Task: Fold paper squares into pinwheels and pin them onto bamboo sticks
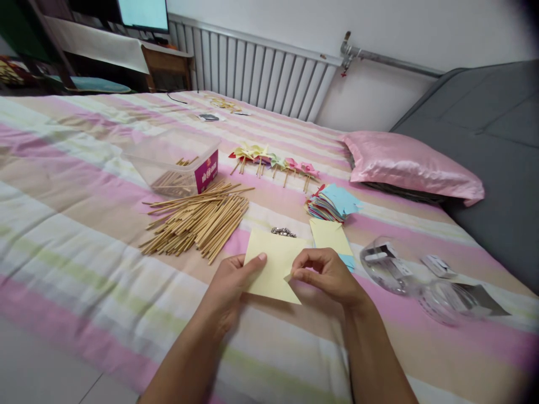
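Nearest me, my left hand [229, 280] and right hand [326, 275] meet over the striped bed [84, 235], both pinching a pale yellow paper square [273, 264] held just above the bedspread at the centre of my view. The left thumb lies flat on the sheet's left edge with the fingers closed underneath; the right fingers [309, 264] are drawn together on a corner at the sheet's right side, seemingly folding it inward. I judge the paper very light, thin and floppy, easy to crease or tear, so it is best held at edges and corners with a gentle pinch. At about 1 o'clock from it lies another yellow sheet [330, 235], and beyond that a fanned stack of coloured paper squares [332, 202]. At 11 o'clock a heap of wooden sticks [197, 221] lies loose, and behind it a clear plastic tub [177, 163] with a pink label holds more sticks. At 12 o'clock sits a row of finished paper pinwheels [273, 160]. At 3 o'clock two clear containers [416, 275] lie tipped; their contents I cannot make out.
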Demonstrator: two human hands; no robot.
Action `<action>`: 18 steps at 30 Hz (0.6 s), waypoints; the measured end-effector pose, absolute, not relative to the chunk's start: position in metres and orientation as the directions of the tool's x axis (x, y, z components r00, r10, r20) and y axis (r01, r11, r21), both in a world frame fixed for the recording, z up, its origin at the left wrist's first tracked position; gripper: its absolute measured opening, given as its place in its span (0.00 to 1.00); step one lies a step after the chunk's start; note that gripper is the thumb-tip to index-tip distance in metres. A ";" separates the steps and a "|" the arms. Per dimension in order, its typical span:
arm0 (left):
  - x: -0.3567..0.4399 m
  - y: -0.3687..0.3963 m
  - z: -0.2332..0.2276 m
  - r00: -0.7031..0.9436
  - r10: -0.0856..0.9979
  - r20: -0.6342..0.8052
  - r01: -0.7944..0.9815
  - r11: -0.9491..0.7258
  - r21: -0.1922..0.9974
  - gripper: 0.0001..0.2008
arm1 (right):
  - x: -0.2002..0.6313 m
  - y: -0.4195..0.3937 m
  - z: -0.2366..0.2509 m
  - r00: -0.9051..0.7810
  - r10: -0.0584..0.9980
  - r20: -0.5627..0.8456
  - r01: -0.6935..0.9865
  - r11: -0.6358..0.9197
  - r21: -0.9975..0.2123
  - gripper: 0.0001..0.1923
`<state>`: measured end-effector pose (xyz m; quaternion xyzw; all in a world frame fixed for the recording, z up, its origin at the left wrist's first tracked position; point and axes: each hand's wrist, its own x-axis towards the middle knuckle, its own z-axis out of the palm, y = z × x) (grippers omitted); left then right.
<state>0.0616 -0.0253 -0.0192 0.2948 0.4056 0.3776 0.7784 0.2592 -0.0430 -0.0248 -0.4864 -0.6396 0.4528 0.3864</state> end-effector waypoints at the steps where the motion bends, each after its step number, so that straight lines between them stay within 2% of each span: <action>1: 0.062 -0.026 -0.021 0.383 0.835 -0.396 -0.327 0.523 0.787 0.18 | 0.259 -0.043 -0.025 -0.232 0.972 0.049 0.274 0.113 -0.955 0.11; 9: 0.065 -0.029 -0.023 0.445 0.814 -0.374 -0.295 0.527 0.797 0.20 | 0.253 -0.040 -0.025 -0.215 0.976 0.024 0.250 0.079 -0.965 0.10; 18: 0.067 -0.029 -0.021 0.444 0.826 -0.347 -0.307 0.504 0.807 0.18 | 0.250 -0.041 -0.025 -0.154 0.988 -0.012 0.212 0.021 -0.977 0.11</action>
